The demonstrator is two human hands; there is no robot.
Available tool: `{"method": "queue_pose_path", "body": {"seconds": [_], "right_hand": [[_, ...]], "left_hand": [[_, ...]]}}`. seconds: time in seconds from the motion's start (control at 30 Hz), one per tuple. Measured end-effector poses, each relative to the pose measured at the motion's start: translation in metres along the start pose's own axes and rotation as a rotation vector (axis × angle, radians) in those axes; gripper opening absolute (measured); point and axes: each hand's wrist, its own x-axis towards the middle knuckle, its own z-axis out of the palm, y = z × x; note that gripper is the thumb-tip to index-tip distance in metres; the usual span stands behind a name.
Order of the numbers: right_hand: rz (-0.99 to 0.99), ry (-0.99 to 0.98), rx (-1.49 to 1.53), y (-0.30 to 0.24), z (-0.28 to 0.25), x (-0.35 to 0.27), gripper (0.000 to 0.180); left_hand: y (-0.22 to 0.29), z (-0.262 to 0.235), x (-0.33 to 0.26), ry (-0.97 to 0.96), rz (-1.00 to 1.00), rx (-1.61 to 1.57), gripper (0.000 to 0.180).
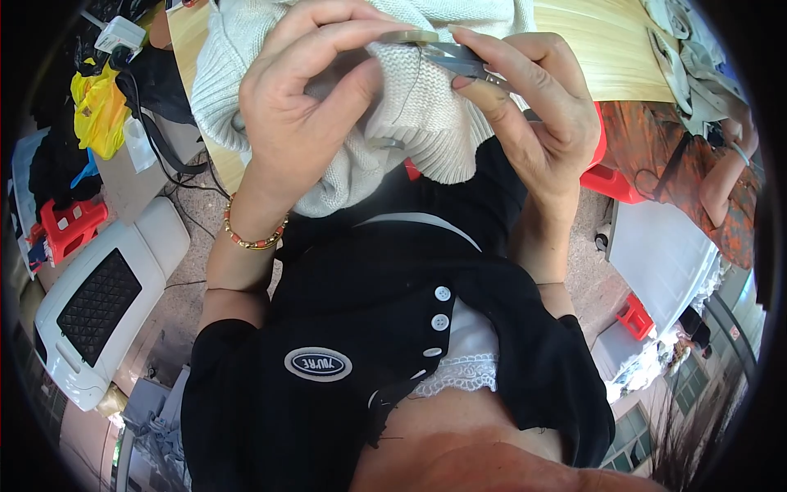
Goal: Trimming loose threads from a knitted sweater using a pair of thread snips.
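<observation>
Hanging between left hand (299,102) and right hand (537,115): pale knit garment (426,123).

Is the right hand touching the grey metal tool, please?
Touching. The head view shows the grey metal tool pinched in the right hand, with no gap between them.

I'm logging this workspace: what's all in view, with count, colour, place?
Knitted garment: one, pale grey, top centre
Metal tool: one, grey, right fingertips
Metal piece: one, brassy, left fingertips
Table: one, light wood, top
Plastic bag: one, yellow, upper left
Panelled object: one, white and black, left
Plastic items: several, red, both sides
Co-worker: one, orange patterned clothing, right
Bracelet: one, reddish, left wrist
Shirt: one, black, worn
Left hand: one, bare, top
Right hand: one, bare, top
</observation>
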Motion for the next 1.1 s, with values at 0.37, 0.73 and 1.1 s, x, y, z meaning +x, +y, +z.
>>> {"method": "queue_pose_path", "body": {"seconds": [0.37, 0.73, 1.1], "right_hand": [[0.069, -0.043, -0.023, -0.001, 0.001, -0.002, 0.037], [0.000, 0.025, -0.020, 0.011, 0.004, -0.006, 0.037], [0.042, -0.012, 0.010, 0.003, 0.006, -0.003, 0.036]], "left_hand": [[0.000, 0.002, 0.000, 0.001, 0.035, 0.070, 0.025], [-0.002, 0.002, 0.000, 0.006, 0.031, 0.053, 0.025], [-0.001, 0.003, 0.000, -0.013, 0.034, 0.144, 0.025]]}}
